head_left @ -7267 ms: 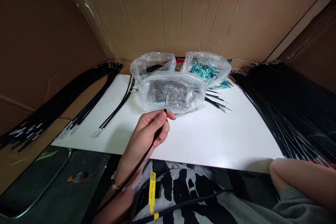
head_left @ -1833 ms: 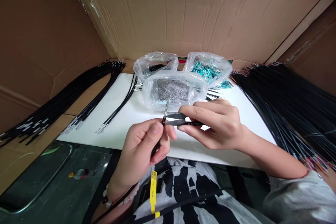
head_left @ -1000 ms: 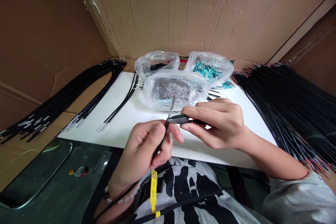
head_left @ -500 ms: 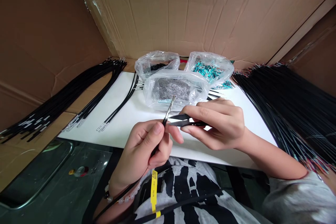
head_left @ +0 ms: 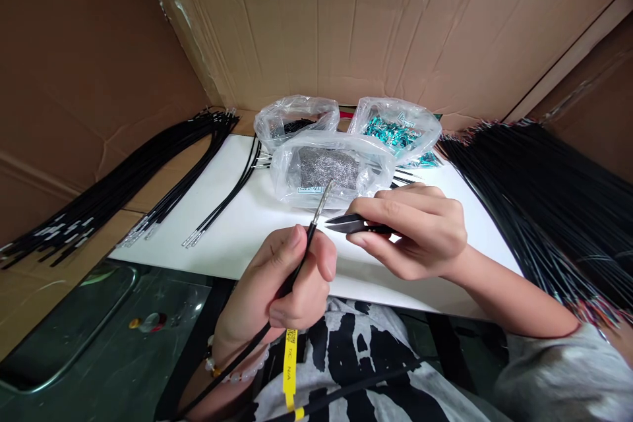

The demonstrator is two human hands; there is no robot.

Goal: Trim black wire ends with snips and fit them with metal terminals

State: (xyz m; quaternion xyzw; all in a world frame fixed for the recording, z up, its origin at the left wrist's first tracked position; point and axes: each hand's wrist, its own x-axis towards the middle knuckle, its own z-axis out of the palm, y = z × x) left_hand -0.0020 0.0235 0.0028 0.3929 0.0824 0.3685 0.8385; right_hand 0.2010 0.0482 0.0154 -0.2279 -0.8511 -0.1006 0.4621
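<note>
My left hand (head_left: 289,277) is closed around a black cable (head_left: 299,262), whose silvery stripped end (head_left: 323,203) points up and away from me. The lower part of the cable runs back past my wrist, and a yellow label (head_left: 289,369) hangs over my lap on a black cable. In my right hand (head_left: 413,231) is a small pair of black snips (head_left: 349,223), the blades brought together and pointing left. Their tips are close to the base of the silvery end, apart from it as far as I can see.
Beyond my hands stand open plastic bags, one with fine silvery strands (head_left: 329,168), one with teal foil scraps (head_left: 393,135), one with black bits (head_left: 297,125). Black cables lie in bundles at left (head_left: 123,178) and right (head_left: 554,198) on the white board (head_left: 237,198). Cardboard walls (head_left: 316,26) surround the table.
The snips have drawn back slightly to the right from the cable and their blades have closed. My left thumb has shifted off the cable's front, showing more of its black sheath.
</note>
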